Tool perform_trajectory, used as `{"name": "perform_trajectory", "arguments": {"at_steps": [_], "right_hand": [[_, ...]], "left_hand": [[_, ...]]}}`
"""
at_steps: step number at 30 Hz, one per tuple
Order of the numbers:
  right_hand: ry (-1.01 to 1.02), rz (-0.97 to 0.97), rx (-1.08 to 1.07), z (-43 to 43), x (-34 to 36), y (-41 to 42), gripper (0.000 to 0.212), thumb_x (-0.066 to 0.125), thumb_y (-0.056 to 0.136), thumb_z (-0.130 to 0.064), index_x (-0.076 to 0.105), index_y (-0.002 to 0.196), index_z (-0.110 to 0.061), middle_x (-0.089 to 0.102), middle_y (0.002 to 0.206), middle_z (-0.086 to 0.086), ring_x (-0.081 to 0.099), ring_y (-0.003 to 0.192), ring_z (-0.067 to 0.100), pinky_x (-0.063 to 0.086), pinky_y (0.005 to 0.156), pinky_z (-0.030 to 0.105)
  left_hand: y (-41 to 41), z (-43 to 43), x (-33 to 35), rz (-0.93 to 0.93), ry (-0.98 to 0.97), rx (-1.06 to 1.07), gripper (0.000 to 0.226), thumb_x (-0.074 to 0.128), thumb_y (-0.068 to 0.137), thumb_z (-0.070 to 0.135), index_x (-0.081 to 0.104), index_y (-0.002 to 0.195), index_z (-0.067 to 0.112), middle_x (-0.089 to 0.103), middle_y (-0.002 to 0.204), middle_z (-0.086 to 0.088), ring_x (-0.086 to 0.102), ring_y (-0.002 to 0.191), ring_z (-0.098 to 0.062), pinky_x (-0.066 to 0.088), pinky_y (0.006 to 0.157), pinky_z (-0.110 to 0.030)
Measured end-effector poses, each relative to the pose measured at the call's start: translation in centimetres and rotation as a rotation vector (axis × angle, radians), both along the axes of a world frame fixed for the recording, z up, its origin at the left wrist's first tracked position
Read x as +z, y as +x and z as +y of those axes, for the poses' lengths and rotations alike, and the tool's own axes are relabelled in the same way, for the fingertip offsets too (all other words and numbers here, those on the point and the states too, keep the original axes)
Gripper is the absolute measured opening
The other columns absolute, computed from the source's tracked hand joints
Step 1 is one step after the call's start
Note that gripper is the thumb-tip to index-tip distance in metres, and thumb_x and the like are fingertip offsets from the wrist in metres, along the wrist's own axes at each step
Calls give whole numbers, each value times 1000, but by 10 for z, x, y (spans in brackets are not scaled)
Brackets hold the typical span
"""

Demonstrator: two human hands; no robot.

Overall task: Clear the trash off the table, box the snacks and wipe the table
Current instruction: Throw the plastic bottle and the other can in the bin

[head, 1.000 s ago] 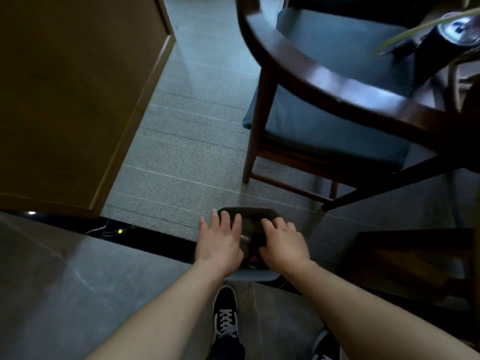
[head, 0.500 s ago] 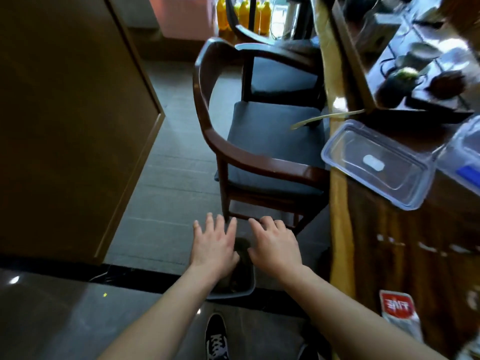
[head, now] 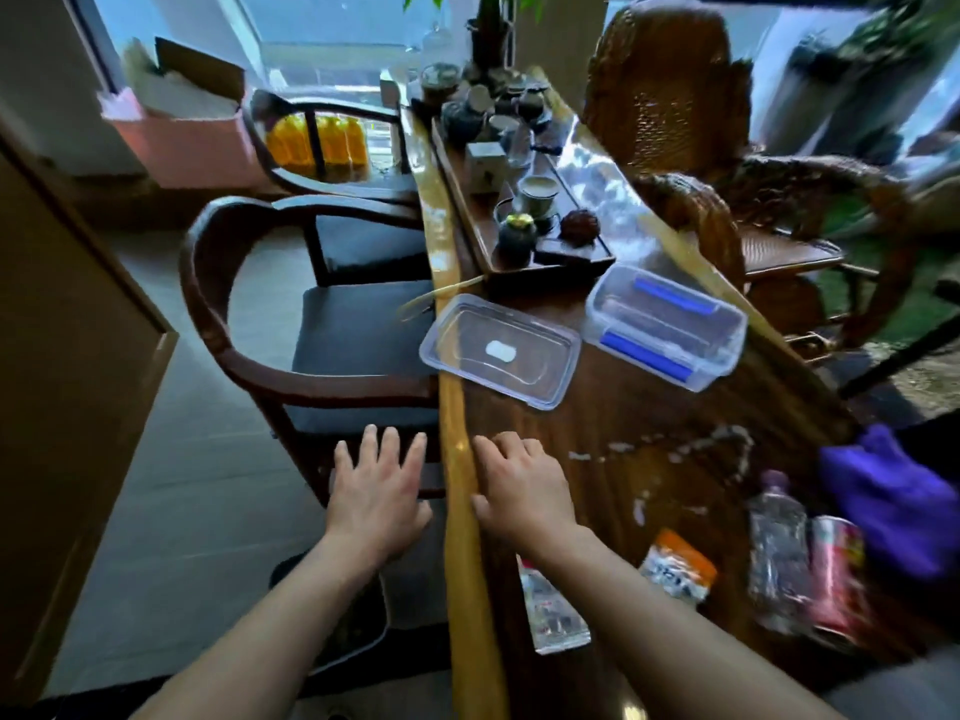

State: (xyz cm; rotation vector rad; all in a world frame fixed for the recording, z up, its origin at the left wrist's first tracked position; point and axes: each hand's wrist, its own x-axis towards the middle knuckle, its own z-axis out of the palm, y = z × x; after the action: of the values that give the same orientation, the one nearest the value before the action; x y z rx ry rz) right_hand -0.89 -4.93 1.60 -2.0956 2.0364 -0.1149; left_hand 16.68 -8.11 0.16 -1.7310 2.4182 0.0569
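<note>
My left hand [head: 376, 485] hovers open and empty just left of the wooden table [head: 597, 459], above the chair's front. My right hand [head: 519, 485] hovers open over the table's near left edge, holding nothing. A dark trash bin [head: 358, 626] stands on the floor below my left forearm. On the table lie a white snack packet [head: 553, 610], an orange-topped snack packet [head: 678, 566], a crushed clear bottle [head: 779, 553] and a red can [head: 839, 574]. White crumbs [head: 691, 449] are scattered mid-table. A purple cloth [head: 893, 506] lies at the right. A clear box [head: 665, 327] and its lid [head: 498, 350] sit farther back.
A dark wooden armchair [head: 332, 335] with a blue cushion stands against the table's left side, another behind it. A tea tray [head: 519, 200] with cups and pots fills the far table. A wicker chair [head: 691, 148] stands at the right. A brown cabinet [head: 67, 356] is at the left.
The view has swung up from the floor and the trash bin to the table top. Both hands have risen from the bin to table-edge height, still empty.
</note>
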Motion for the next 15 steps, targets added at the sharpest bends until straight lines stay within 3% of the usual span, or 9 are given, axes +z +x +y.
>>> {"name": "perform_trajectory", "arguments": {"at_steps": [8, 15], "right_hand": [[-3, -30, -154, 33, 10, -95, 65, 63, 86, -46, 38, 143, -28, 47, 141, 3, 45, 128, 28, 43, 101, 41], [-16, -18, -271, 73, 17, -166, 60, 60, 85, -45, 43, 140, -29, 51, 136, 2, 48, 122, 27, 43, 97, 40]], "left_hand": [[-98, 24, 26, -5, -40, -122, 83, 48, 88, 57, 9, 155, 27, 21, 159, -12, 14, 149, -34, 20, 116, -58], [-173, 53, 30, 60, -50, -217, 82, 50, 86, 56, 14, 154, 26, 28, 156, -13, 21, 146, -34, 25, 114, -58]]}}
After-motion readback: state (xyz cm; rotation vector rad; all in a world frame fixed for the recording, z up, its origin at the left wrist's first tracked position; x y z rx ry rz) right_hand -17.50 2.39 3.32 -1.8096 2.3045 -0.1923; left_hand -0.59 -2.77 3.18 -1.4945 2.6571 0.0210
